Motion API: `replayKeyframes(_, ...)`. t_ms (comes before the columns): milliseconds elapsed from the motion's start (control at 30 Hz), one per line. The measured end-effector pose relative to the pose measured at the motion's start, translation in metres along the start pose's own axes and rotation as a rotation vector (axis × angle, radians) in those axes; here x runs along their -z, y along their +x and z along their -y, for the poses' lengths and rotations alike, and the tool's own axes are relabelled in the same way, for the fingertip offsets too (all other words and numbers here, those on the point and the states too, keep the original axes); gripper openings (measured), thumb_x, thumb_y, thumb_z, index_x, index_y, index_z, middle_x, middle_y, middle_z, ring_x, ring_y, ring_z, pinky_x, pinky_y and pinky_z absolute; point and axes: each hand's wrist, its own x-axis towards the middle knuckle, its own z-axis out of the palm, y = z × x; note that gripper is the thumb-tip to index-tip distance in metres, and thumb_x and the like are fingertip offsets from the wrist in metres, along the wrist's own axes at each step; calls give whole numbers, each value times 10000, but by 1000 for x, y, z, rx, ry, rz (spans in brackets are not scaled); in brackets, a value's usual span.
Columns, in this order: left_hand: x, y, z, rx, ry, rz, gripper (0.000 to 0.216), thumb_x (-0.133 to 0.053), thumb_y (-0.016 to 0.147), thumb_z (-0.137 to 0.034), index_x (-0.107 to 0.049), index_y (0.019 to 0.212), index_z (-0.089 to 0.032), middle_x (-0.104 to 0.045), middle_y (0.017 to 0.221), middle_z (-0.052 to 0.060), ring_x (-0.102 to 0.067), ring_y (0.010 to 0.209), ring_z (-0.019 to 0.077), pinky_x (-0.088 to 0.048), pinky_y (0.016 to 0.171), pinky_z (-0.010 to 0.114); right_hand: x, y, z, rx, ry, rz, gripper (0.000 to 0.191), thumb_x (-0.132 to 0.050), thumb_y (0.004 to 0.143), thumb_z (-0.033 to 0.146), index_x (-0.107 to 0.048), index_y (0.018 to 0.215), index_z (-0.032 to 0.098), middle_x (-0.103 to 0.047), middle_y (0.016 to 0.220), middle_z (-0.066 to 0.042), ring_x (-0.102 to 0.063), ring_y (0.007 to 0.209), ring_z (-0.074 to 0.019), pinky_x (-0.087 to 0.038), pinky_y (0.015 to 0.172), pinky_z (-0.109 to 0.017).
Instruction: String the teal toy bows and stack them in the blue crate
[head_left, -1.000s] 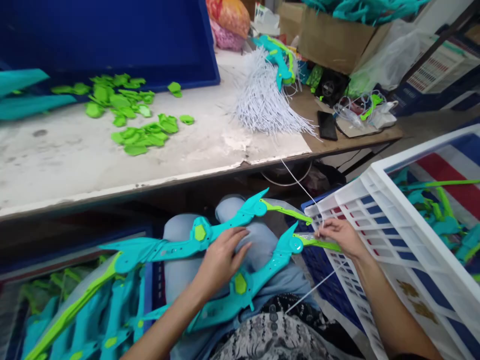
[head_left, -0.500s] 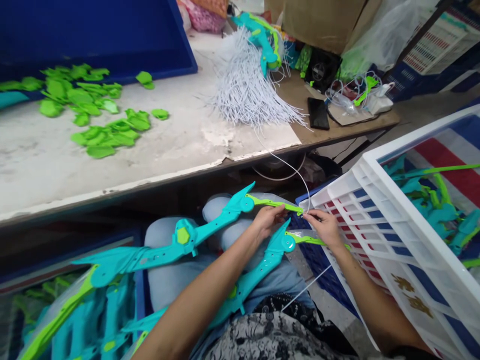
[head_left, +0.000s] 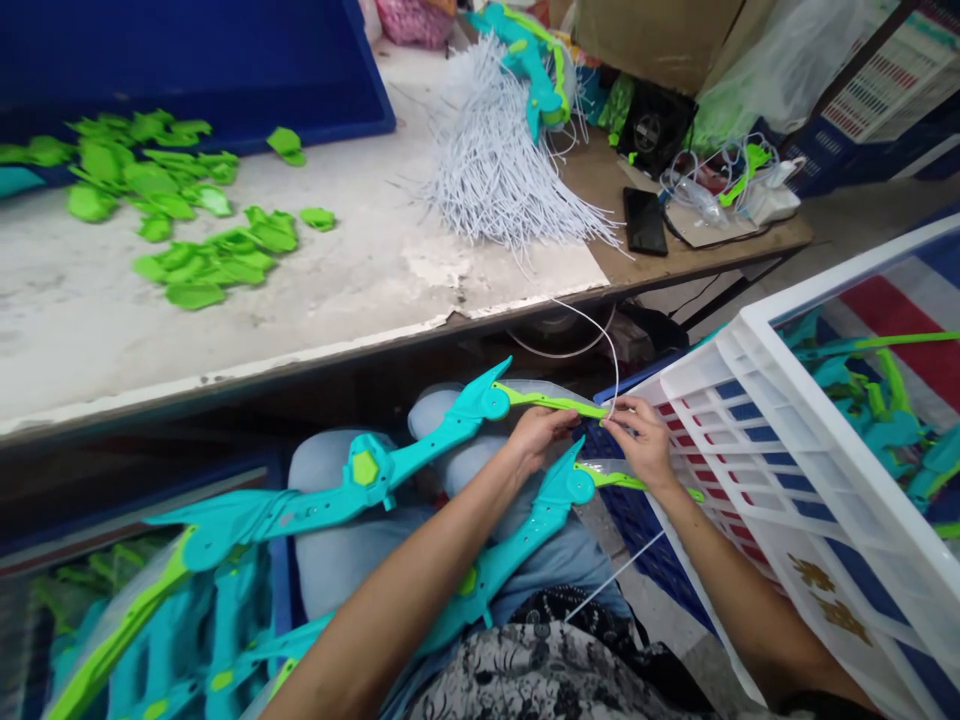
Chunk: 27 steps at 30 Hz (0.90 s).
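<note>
A teal and lime-green toy bow [head_left: 330, 508] lies across my lap. My left hand [head_left: 541, 437] is closed around its green limb, near the outer end. At that limb's tip my right hand [head_left: 640, 440] pinches the end of a white string [head_left: 616, 350], which loops up toward the table edge. Whether the string passes through the tip is hidden by my fingers. A second toy bow [head_left: 541, 515] rests on my lap below the first, partly covered by my left forearm.
A white basket [head_left: 757, 400] holding bow parts stands at the right. More teal bows fill a blue crate [head_left: 282, 590] at lower left. On the table [head_left: 360, 270] lie green plastic pieces [head_left: 180, 195], a bundle of white strings [head_left: 495, 160] and a phone [head_left: 645, 222].
My right hand has shifted slightly up and its fingers have turned at the limb's tip, with the string still there. My left hand keeps its hold. The view has tilted slightly.
</note>
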Motion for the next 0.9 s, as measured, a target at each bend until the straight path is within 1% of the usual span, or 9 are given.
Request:
replayKeyframes(67, -1, 2, 3, -12, 25, 85, 251, -785, 541, -180, -717, 775, -120, -708, 796, 70, -617, 753, 160, -430, 719, 273, -2, 1, -1, 10, 35, 35, 125, -617, 827, 297, -716, 816, 222, -695, 1041, -86, -643, 963, -221, -503, 887, -410)
replayKeyframes(167, -6, 9, 9, -10, 52, 224, 312, -805, 491, -192, -727, 787, -132, -716, 800, 66, -613, 770, 166, -412, 757, 282, -3, 2, -1, 15, 64, 64, 134, -595, 844, 290, -715, 841, 230, -721, 999, -74, -665, 924, -215, -519, 878, -416)
replayKeyframes(233, -11, 14, 13, -27, 49, 279, 310, -830, 473, -240, -727, 743, -128, -711, 760, 65, -605, 748, 167, -410, 777, 293, -2, 4, 1, 27, 55, 54, 131, -597, 843, 288, -716, 840, 235, -726, 981, -68, -665, 914, -219, -526, 859, -421)
replayKeyframes(433, -14, 17, 14, -67, 51, 289, 339, -861, 463, -365, -697, 629, -118, -650, 620, 37, -547, 638, 137, -399, 758, 297, 3, 11, 12, 77, 12, 61, 130, -588, 852, 282, -711, 846, 241, -725, 950, -65, -657, 915, -222, -528, 840, -426)
replayKeyframes(533, -15, 14, 12, -73, 43, 333, 322, -853, 479, -331, -695, 663, -118, -648, 653, 33, -551, 667, 137, -397, 776, 295, 3, 11, 16, 99, -4, 66, 122, -589, 852, 274, -704, 865, 236, -721, 943, -68, -658, 915, -222, -531, 838, -417)
replayKeyframes(600, -17, 13, 11, -95, 82, 351, 263, -815, 535, -285, -692, 700, -121, -650, 692, 29, -556, 700, 139, -397, 789, 291, 3, 11, 18, 116, -17, 71, 116, -606, 843, 279, -700, 890, 230, -716, 960, -74, -656, 925, -227, -529, 842, -417)
replayKeyframes(700, -17, 10, 10, -137, 276, 272, 118, -722, 633, -224, -658, 652, -127, -623, 666, 12, -534, 681, 133, -390, 749, 278, 3, 10, 18, 122, -68, 99, 132, -628, 828, 294, -690, 922, 226, -710, 969, -76, -650, 935, -236, -525, 849, -417)
replayKeyframes(800, 3, -7, 2, -151, 442, 190, 114, -689, 650, -191, -621, 576, -138, -561, 570, -15, -479, 612, 127, -357, 668, 271, 3, 7, 15, 79, -130, 95, 244, -632, 825, 299, -652, 1054, 214, -703, 977, -81, -651, 883, -230, -536, 801, -396)
replayKeyframes(900, 44, -41, -15, -203, 548, 202, 75, -696, 649, -211, -653, 631, -152, -583, 597, -17, -473, 621, 139, -327, 631, 271, 4, 5, 11, 21, -154, 66, 470, -640, 825, 294, -523, 1267, 186, -701, 999, -92, -647, 800, -210, -541, 756, -377)
